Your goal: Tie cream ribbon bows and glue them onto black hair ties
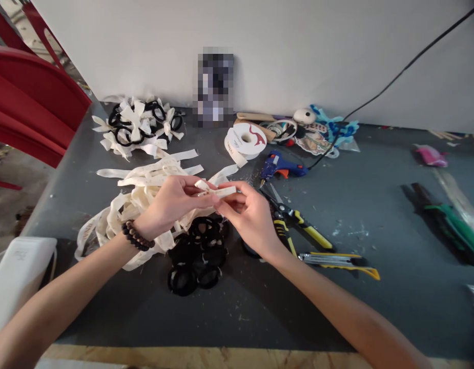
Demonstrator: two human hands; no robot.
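Observation:
My left hand point(171, 202) and my right hand point(248, 215) meet over the grey table point(375, 205), both pinching a short strip of cream ribbon point(217, 191) between their fingertips. A beaded bracelet circles my left wrist. Under my left hand lies a loose heap of cut cream ribbon strips point(140, 200). Below both hands sits a pile of black hair ties point(198, 256).
Finished cream bows on black ties point(137, 125) lie at the back left. A ribbon spool point(246, 139), blue glue gun point(281, 166), yellow-handled scissors point(298, 225) and a utility knife point(336, 260) lie to the right. A red chair point(33, 102) stands left; green pliers point(448, 220) lie far right.

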